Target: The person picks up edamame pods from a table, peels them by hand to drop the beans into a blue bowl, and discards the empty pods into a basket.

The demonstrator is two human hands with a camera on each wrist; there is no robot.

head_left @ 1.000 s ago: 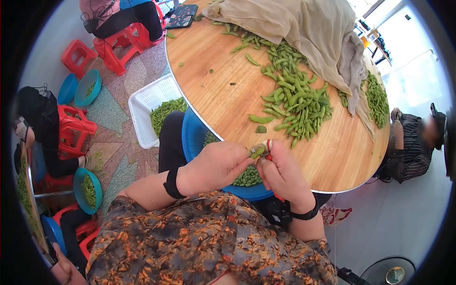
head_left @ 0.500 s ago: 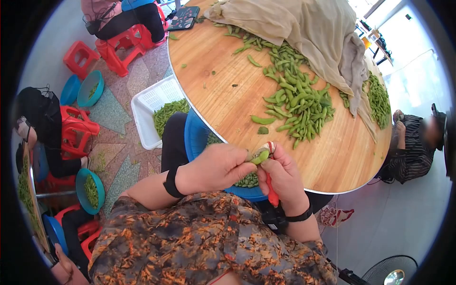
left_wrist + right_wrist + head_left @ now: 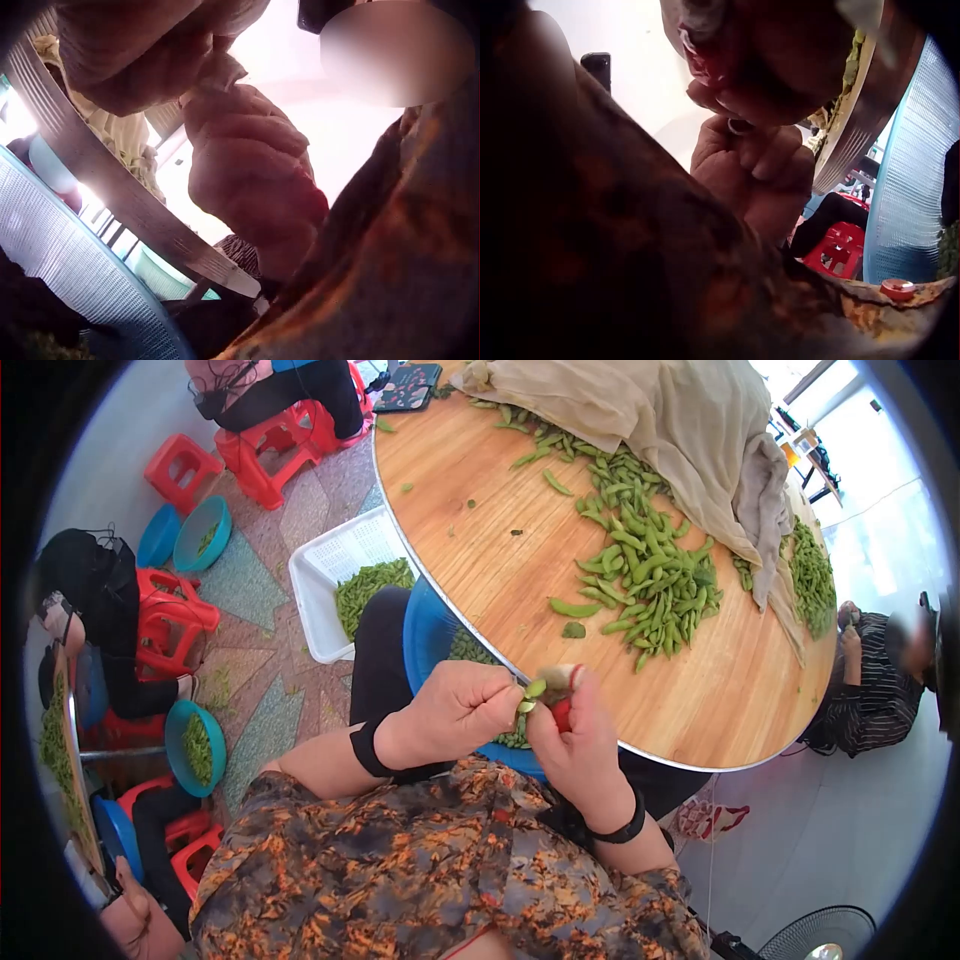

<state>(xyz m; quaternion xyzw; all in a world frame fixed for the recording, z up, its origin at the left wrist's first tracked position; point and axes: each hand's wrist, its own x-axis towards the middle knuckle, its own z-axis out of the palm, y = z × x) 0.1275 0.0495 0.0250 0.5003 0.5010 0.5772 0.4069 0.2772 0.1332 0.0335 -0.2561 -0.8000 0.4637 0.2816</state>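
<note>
Between both hands, above the table's near edge in the head view, is a small green soybean pod (image 3: pixel 532 696), with a pale inner side showing. My left hand (image 3: pixel 455 710) pinches it between thumb and curled index finger. From the other side, my right hand (image 3: pixel 585 760) pinches the pod too, its forefinger wrapped in something whitish with a red band. A red object (image 3: pixel 562 714), mostly hidden, lies within the right hand's grasp. Below the hands, a blue basin (image 3: pixel 425 630) holds shelled green beans (image 3: pixel 470 648). The wrist views show the fingers close together, dark and partly hidden.
On the round wooden table (image 3: pixel 460 550) lies a heap of pods (image 3: pixel 650 575), partly under a beige cloth (image 3: pixel 640 420). A white crate (image 3: pixel 318 630) of pods stands at left. Red stools (image 3: pixel 178 615) and teal basins (image 3: pixel 200 540) are beyond. People sit around; a fan (image 3: pixel 825 935) is lower right.
The pod between the hands now shows its pale inside. My right hand has turned, hiding most of the red object. The whole scene has shifted slightly right in the head view.
</note>
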